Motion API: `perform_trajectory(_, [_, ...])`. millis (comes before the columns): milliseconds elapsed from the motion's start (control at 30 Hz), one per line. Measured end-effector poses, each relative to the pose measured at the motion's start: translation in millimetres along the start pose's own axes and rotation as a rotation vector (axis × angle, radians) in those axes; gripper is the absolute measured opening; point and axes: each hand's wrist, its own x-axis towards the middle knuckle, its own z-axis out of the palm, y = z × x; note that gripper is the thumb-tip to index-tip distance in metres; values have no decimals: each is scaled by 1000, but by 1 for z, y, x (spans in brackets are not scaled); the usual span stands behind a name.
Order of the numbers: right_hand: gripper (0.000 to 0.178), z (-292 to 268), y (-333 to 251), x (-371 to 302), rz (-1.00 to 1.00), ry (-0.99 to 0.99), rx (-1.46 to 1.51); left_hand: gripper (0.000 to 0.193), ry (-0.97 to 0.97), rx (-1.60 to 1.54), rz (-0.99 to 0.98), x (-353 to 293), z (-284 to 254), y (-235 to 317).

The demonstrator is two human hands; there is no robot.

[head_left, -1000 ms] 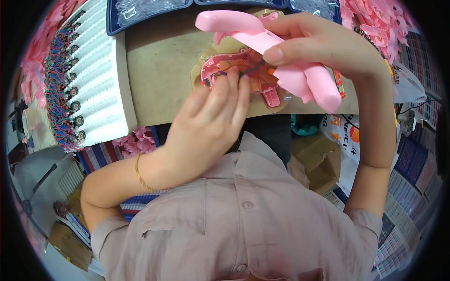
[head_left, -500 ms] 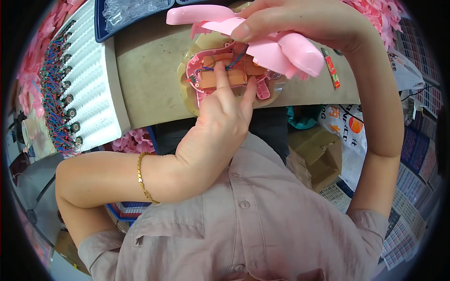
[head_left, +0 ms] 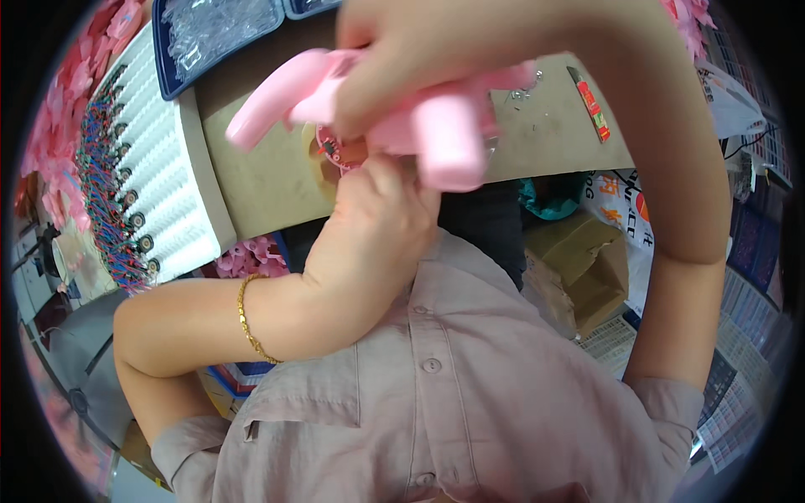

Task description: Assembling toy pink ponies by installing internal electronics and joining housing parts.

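My right hand (head_left: 402, 71), blurred by motion, is closed on a glossy pink plastic shell (head_left: 451, 138) with rounded limbs, tilted above the work surface. Beneath it sits a pink lower housing (head_left: 328, 146), mostly covered; a little red wiring and an orange-brown part show at its left side. The housing rests on a yellowish translucent base (head_left: 321, 178). My left hand (head_left: 381, 205) is at the housing's near edge, just under the shell. Its fingers are bent and drawn together; the shell hides their tips and whatever they grip.
A white ridged tray (head_left: 159, 168) at left carries round black components with colored wires (head_left: 109, 226). Behind it stands a dark blue tray (head_left: 169, 82) of clear plastic pieces. Small metal bits (head_left: 521, 94) and a slim red-green tool (head_left: 590, 105) lie right. A cardboard box (head_left: 587, 260) stands below.
The pink shell has come lower and nearer, turning over the housing. My left hand's fingers, earlier spread inside the housing, have drawn back to its near edge and bent.
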Motion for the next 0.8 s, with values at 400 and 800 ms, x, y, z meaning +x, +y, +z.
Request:
perform_trajectory(400, [15,75,76,-6,-519,857,-14,53,183,1,-89,-1,17,4])
perform_trajectory(800, [16,137,111,22,-426,1083,-418,44,244,-6,-199,11,13,6])
